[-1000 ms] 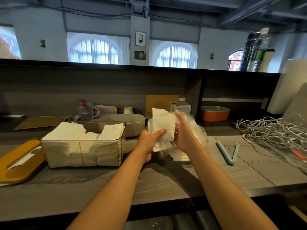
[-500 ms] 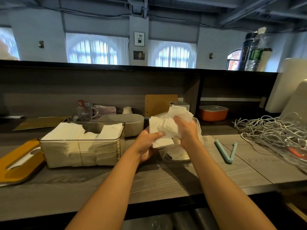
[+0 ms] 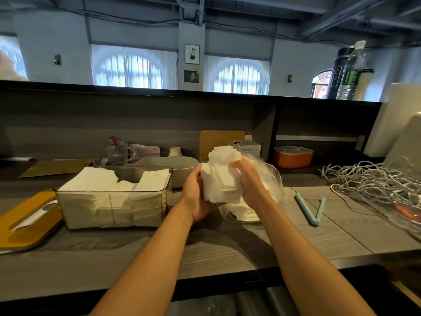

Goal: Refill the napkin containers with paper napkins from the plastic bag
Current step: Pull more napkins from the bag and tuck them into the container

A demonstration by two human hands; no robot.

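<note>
White paper napkin stack [image 3: 222, 176] gripped btwn left hand [image 3: 196, 195] & right hand [image 3: 248, 179], above clear plastic bag [image 3: 271, 190]. Clear rectangular napkin container [image 3: 114, 197], part-filled, sits left on grey wood-grain counter [image 3: 216, 252].

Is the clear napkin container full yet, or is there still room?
Nearly full. In the clear container, white napkin stacks reach the rim on both sides, with a lower dip in the middle.

plastic bag [image 3: 271, 179]: partly behind napkin stack [image 3: 222, 176] | left fingers: hidden behind it
</note>
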